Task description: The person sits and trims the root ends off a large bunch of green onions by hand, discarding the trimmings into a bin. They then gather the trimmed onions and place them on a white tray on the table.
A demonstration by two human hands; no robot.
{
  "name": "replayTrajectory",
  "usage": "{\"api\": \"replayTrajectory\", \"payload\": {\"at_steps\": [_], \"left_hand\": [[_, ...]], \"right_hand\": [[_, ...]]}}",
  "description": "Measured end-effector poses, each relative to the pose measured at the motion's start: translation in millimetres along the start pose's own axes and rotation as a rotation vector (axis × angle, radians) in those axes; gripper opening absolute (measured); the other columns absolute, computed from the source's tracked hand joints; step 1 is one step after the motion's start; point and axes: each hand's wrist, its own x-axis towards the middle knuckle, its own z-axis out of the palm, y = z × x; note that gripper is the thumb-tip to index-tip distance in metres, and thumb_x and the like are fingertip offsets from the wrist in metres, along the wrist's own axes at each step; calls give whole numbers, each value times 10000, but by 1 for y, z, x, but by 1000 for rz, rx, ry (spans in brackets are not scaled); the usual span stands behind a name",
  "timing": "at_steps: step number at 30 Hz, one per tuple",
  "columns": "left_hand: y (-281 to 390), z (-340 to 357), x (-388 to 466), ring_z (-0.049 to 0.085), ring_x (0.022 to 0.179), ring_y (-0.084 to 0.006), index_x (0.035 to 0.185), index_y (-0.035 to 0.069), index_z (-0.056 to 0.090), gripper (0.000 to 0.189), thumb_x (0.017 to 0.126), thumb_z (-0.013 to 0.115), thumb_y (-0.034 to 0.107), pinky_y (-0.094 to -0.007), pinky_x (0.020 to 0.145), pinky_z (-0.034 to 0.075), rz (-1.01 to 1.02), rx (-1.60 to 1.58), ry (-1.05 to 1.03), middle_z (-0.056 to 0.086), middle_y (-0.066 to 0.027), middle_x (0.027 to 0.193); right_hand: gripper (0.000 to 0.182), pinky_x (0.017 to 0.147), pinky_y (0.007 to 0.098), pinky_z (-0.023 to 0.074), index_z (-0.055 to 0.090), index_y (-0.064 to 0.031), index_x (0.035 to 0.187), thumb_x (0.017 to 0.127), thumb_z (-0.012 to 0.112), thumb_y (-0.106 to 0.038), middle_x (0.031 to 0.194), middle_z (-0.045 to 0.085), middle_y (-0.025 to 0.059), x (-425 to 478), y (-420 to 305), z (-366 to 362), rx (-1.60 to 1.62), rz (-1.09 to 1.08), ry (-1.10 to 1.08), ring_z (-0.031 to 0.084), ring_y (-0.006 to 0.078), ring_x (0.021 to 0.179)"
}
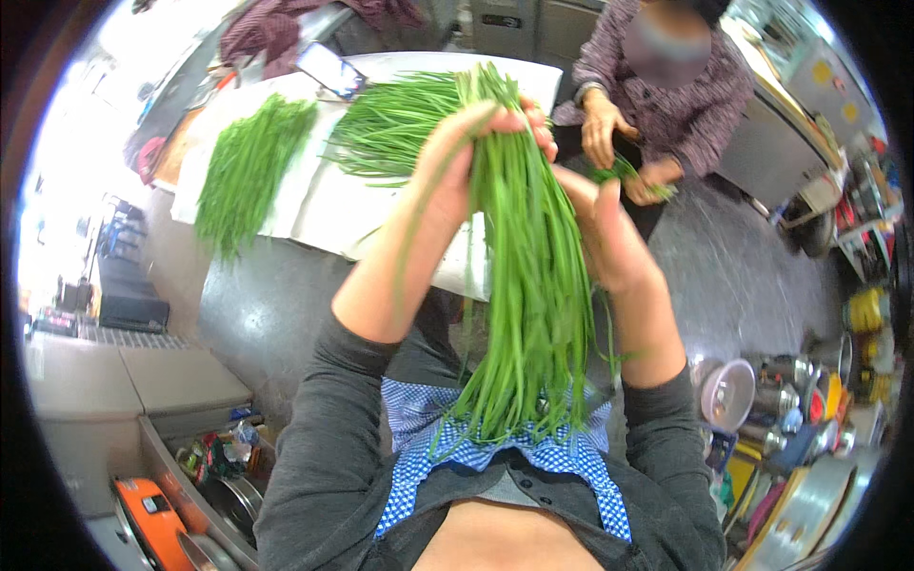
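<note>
A long bunch of garlic chives [528,271] hangs down in front of my chest, its pale cut ends at the top. My left hand [464,150] is closed around it just below those ends, and one loose blade trails over that forearm. Beside the bunch on the right is my right hand [596,214], thumb raised and apart; its fingers are partly hidden behind the leaves. More chives [400,125] lie on the white-covered table [343,214] behind my left hand. A separate pile of finer green stalks [253,171] sits at the table's left.
Across from me, a person [671,107] in a purple patterned top handles a small bunch of greens [614,171]. A phone [330,70] leans at the table's back. Metalware and a pale plastic bowl [728,394] stand at right; an orange case [151,524] is at lower left.
</note>
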Motion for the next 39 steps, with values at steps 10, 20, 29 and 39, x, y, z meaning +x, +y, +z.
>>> {"api": "replayTrajectory", "payload": {"at_steps": [10,20,29,39], "left_hand": [[-200,-50,8,614,756,-196,948,20,573,237,717,586,71,-329,685,510,-137,-41,240,614,-88,832],[-286,-205,-65,411,1171,-205,1249,26,459,513,893,463,395,-379,943,341,-673,166,836,495,-113,1244],[-286,-201,-55,424,1156,-243,1245,34,482,562,876,485,458,-416,970,299,-805,450,737,492,-131,1249],[-244,-141,-39,531,992,-154,1180,44,545,502,854,606,421,-297,861,419,-498,427,278,596,-73,1053]], "right_hand": [[422,520,259,465,450,-19,1113,731,627,4,829,546,50,-140,81,-18,-262,378,824,552,127,597],[431,782,388,466,492,22,1100,696,633,-29,935,619,237,-151,258,-141,-1007,810,784,612,371,927],[349,783,381,461,553,55,1019,696,610,-65,957,625,227,-153,273,-162,-870,709,691,618,344,902],[463,857,411,434,466,62,1171,789,631,-142,1147,535,253,-129,211,-98,-1227,270,726,544,400,1016]]}}
